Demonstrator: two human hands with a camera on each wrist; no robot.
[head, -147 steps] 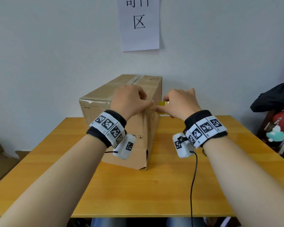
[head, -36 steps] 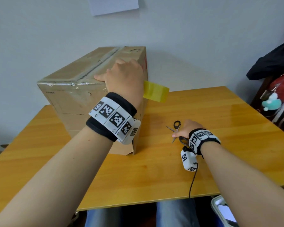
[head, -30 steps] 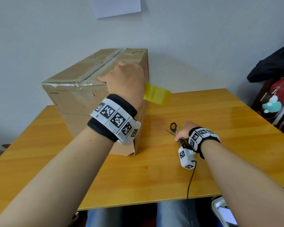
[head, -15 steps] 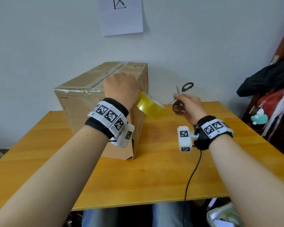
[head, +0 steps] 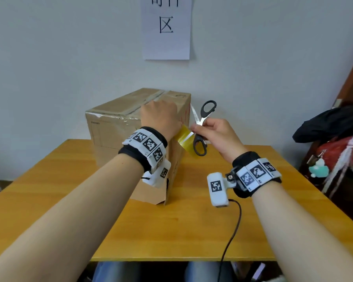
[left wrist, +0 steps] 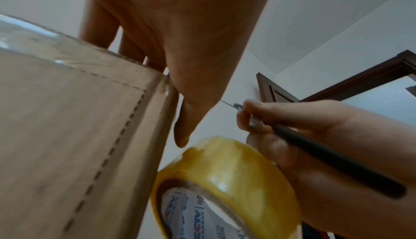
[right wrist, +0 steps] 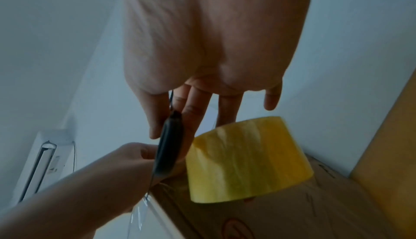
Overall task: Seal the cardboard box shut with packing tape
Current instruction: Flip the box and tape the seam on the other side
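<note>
A brown cardboard box [head: 118, 127] stands on the wooden table [head: 192, 231], with clear tape along its top seam. My left hand [head: 159, 117] presses on the box's top right edge, fingers over the top and thumb [left wrist: 186, 127] down the side. A yellow tape roll [head: 184, 140] hangs just below that hand beside the box [left wrist: 67, 136]. My right hand [head: 212, 135] pinches black-handled scissors [head: 202, 127] near their pivot, blades parted, right at the tape between box and roll [left wrist: 225, 180]. From the right wrist, the scissors [right wrist: 168, 145] lie against the fingers, next to the roll [right wrist: 247, 153].
A paper sign [head: 166, 27] hangs on the wall behind the box. Dark and red bags [head: 334, 139] pile up at the right, past the table's edge. A black cable [head: 230, 231] trails from my right wrist camera across the table front.
My right hand has picked the scissors up from the table and lifted them to the tape beside the box. My left hand has stayed on the box edge, the roll hanging below it.
</note>
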